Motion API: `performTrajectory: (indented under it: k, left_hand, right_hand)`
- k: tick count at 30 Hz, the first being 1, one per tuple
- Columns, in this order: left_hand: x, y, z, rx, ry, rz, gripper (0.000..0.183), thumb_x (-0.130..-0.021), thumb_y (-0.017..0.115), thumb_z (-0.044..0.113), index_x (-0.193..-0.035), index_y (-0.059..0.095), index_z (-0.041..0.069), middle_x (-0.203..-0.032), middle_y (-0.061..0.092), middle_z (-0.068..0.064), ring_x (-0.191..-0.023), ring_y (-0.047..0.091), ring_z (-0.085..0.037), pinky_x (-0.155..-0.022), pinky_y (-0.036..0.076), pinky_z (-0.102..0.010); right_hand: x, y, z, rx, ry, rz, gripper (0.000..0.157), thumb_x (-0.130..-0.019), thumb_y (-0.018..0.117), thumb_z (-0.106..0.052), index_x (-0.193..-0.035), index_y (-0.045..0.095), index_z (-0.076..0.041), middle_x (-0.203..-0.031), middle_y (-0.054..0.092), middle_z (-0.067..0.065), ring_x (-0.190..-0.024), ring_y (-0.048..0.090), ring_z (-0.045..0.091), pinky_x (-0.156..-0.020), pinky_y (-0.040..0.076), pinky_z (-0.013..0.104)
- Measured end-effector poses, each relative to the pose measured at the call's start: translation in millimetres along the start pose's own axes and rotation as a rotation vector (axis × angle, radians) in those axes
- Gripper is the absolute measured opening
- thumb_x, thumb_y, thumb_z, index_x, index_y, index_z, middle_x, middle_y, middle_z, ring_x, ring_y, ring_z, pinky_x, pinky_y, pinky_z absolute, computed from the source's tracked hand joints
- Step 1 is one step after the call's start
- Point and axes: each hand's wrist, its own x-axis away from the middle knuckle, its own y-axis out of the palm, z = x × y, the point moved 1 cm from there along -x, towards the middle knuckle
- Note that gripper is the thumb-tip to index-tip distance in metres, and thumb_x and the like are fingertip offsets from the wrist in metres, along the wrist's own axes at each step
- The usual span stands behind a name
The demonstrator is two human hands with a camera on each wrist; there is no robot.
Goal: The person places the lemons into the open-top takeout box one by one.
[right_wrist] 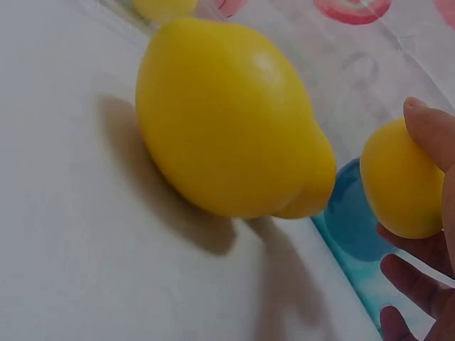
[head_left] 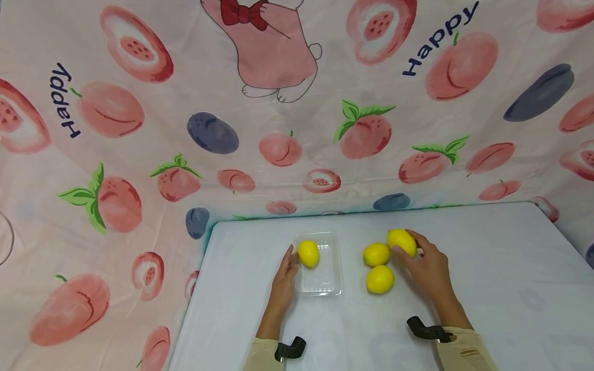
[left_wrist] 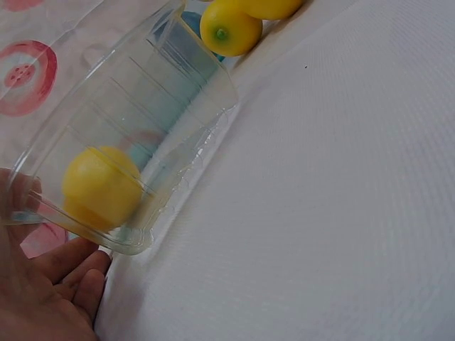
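My left hand (head_left: 283, 283) lies along the left side of a clear plastic tray (head_left: 325, 281), its fingers touching the wall. One lemon (head_left: 308, 253) rests inside, toward the back left; it shows through the plastic wall in the left wrist view. My right hand (head_left: 431, 265) pinches another lemon (head_left: 401, 242) between thumb and fingers. In the right wrist view this held lemon (right_wrist: 402, 177) is at the right edge, its far side bare. Two more lemons, one behind (head_left: 376, 254) and one in front (head_left: 380, 279), lie close together just left of that hand.
A white cloth (head_left: 352, 335) covers the table, whose back edge meets a fruit-patterned curtain (head_left: 297, 123). The curtain continues down the left side. Each wrist wears a dark camera mount, on the left (head_left: 290, 349) and on the right (head_left: 429, 330), beside beige sleeves.
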Motion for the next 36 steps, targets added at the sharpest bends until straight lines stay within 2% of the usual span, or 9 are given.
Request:
performTrajectory:
  k: [12, 20, 29, 36]
  left_hand:
    - [0.1, -0.1, -0.9, -0.001, 0.0, -0.002, 0.052, -0.109, 0.041, 0.029, -0.159, 0.031, 0.039, -0.163, 0.04, -0.002, -0.155, 0.031, -0.029, -0.127, 0.019, -0.058]
    - [-0.5, -0.6, -1.6, -0.003, 0.003, -0.001, 0.052, -0.109, 0.041, 0.028, -0.159, 0.031, 0.04, -0.162, 0.042, -0.001, -0.153, 0.033, -0.029, -0.126, 0.02, -0.057]
    - [-1.0, 0.0, -0.6, 0.002, 0.008, -0.008, 0.052, -0.109, 0.04, 0.029, -0.16, 0.03, 0.039, -0.162, 0.041, -0.002, -0.153, 0.033, -0.029, -0.126, 0.02, -0.057]
    - [0.7, -0.4, 1.7, 0.001, 0.008, -0.007, 0.052, -0.109, 0.04, 0.029, -0.16, 0.03, 0.039, -0.162, 0.041, -0.003, -0.153, 0.034, -0.029, -0.126, 0.022, -0.056]
  right_hand:
    - [1, 2.6, -32, -0.022, -0.032, -0.02, 0.071, -0.094, 0.068, -0.052, -0.148, 0.051, -0.008, -0.134, 0.062, 0.02, -0.12, 0.055, 0.037, -0.099, 0.046, 0.058]
    - [-1, 8.9, -51, -0.048, -0.093, -0.022, 0.068, -0.094, 0.07, -0.05, -0.146, 0.053, -0.01, -0.129, 0.065, 0.016, -0.115, 0.057, 0.032, -0.096, 0.047, 0.052]
    - [-8, 16.9, -73, -0.055, -0.132, -0.059, 0.071, -0.091, 0.071, -0.054, -0.146, 0.053, -0.011, -0.125, 0.066, 0.014, -0.113, 0.058, 0.031, -0.097, 0.05, 0.054]
    - [-11, 30.2, -88, -0.076, -0.112, -0.102, 0.075, -0.088, 0.071, -0.06, -0.146, 0.053, -0.016, -0.128, 0.064, 0.01, -0.11, 0.058, 0.029, -0.094, 0.051, 0.049]
